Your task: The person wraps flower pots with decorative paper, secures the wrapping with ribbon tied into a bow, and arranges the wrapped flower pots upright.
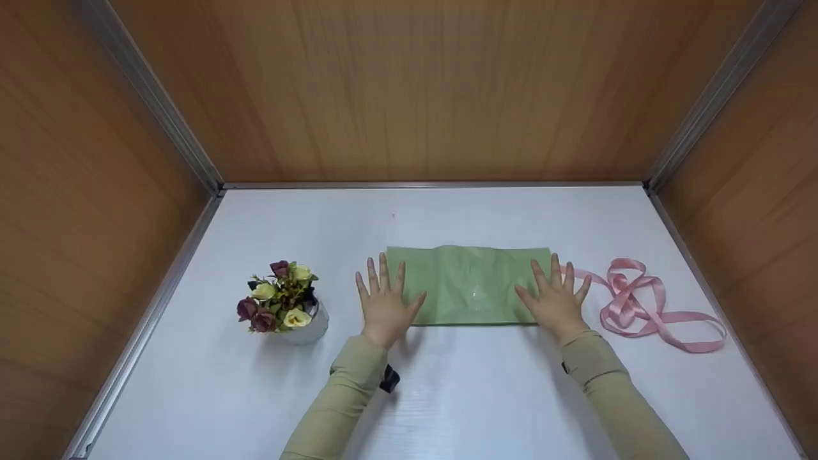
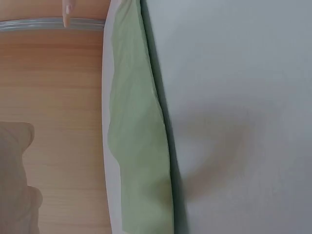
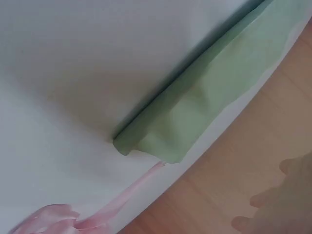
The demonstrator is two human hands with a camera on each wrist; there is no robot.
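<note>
A folded green sheet (image 1: 476, 287), paper or cloth, lies flat in the middle of the white table, creased. My left hand (image 1: 388, 311) is over its left end, palm down with fingers spread straight. Over the right end, my right hand (image 1: 557, 303) is spread in the same way. Both hands cast shadows below and seem raised off the sheet. In the left wrist view, part of the left hand (image 2: 14, 185) shows blurred at the lower left, apart from the sheet. Blurred fingertips of the right hand (image 3: 280, 204) show in the right wrist view.
Left of the sheet stands a white pot (image 1: 310, 327) of artificial-looking flowers (image 1: 281, 297), purple and cream. A loose pink ribbon (image 1: 639, 313) lies looped on the right, one end reaching the sheet's right edge. Wooden panels (image 1: 434, 89) enclose the white table (image 1: 447, 396) at the back and sides.
</note>
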